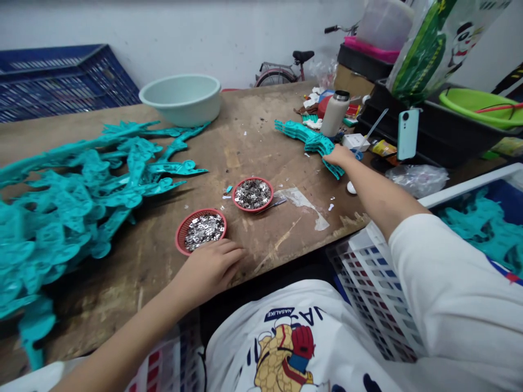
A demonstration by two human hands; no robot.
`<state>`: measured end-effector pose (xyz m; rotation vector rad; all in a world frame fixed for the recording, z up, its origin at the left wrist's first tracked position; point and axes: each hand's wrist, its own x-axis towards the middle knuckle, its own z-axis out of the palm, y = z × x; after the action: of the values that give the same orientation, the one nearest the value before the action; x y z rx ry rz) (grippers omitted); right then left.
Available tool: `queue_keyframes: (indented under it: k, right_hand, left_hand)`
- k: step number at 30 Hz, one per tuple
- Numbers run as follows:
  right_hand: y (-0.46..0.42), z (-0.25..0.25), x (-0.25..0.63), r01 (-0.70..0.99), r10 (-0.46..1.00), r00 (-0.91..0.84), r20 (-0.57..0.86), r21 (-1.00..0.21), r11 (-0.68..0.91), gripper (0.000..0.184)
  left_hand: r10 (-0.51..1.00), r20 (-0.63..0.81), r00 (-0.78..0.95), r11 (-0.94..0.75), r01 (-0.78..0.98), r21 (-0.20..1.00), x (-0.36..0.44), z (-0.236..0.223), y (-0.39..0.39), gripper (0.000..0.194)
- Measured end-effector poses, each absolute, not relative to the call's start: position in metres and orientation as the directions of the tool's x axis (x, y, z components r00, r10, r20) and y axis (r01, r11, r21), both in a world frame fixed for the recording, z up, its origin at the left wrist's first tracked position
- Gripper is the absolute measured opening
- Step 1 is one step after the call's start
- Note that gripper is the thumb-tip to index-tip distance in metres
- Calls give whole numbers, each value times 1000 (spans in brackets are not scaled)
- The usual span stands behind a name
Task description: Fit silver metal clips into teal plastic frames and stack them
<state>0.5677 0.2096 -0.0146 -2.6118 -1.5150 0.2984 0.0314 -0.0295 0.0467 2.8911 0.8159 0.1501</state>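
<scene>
My left hand (pixel 210 268) lies flat on the wooden table (pixel 253 141) at its near edge, fingers stretched out, just below a small red basket of silvery metal bits (pixel 201 230). A second red basket with the same bits (pixel 253 194) sits a little farther back. My right hand (pixel 338 157) reaches far to the right and rests on a stack of teal plastic parts (pixel 309 139); its fingers curl down onto the stack's near end.
A big heap of teal plastic parts (pixel 77 190) covers the table's left. A pale green bowl (pixel 182 98), a white bottle (pixel 335 112), a phone (pixel 407 134) and black bins (pixel 433 128) stand at the back. A white crate (pixel 376 261) with teal parts sits at my right.
</scene>
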Motion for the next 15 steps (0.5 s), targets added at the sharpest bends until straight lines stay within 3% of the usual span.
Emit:
queue_keyframes:
  k: [4, 11, 15]
  right_hand:
    - [209, -10, 563, 839, 854, 498, -150, -165, -519, 109]
    - [208, -9, 558, 828, 837, 521, -166, -139, -543, 108]
    - [209, -9, 557, 820, 830, 528, -182, -145, -554, 121]
  left_hand:
    - [515, 68, 855, -852, 500, 156, 31, 48, -30, 28]
    - [532, 37, 846, -839, 520, 162, 32, 50, -32, 28]
    - [551, 6, 835, -823, 542, 167, 32, 58, -35, 30]
